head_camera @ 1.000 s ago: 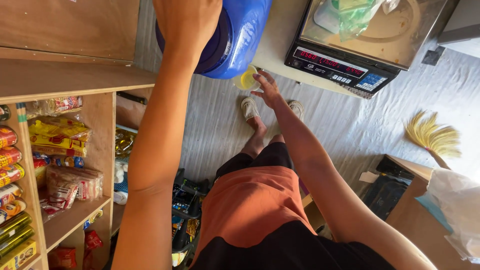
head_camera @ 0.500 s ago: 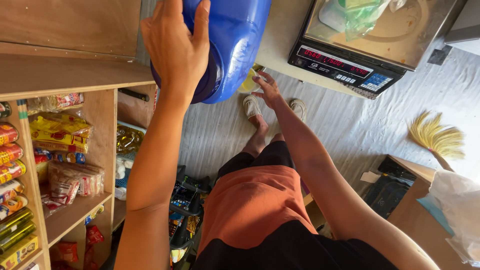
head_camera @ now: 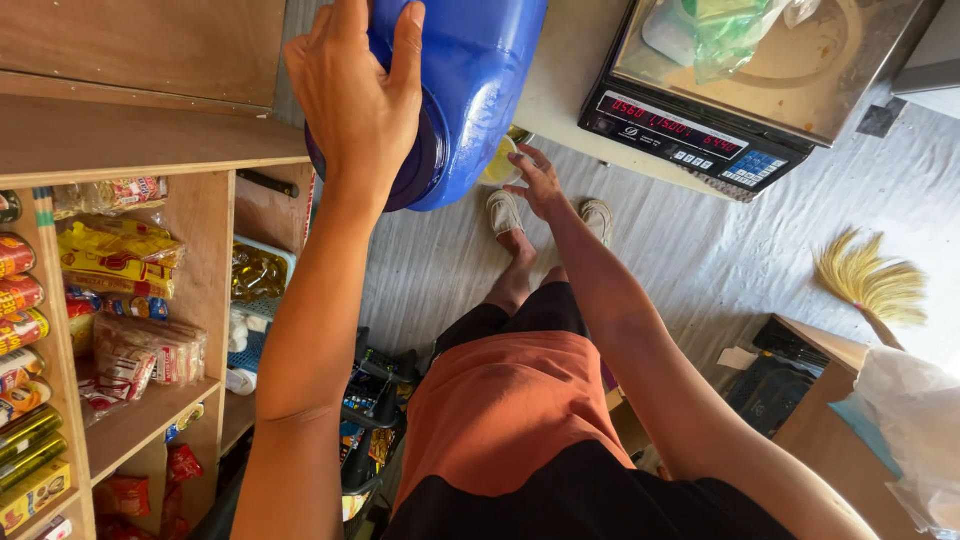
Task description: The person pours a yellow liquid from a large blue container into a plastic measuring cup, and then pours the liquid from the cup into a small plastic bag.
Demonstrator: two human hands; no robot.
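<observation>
The left hand (head_camera: 365,105) now sits flat with fingers spread on the bottom of the big blue jug (head_camera: 470,80), at 12 o'clock. A second ago it held higher, so the jug is tipped more. The right hand (head_camera: 535,180), half curled, holds a small yellow cup (head_camera: 497,165) under it, beside the weighing scale (head_camera: 720,110) on the worktop (head_camera: 570,80).

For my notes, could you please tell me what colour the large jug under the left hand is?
The jug is blue, seen best in the head view.
</observation>
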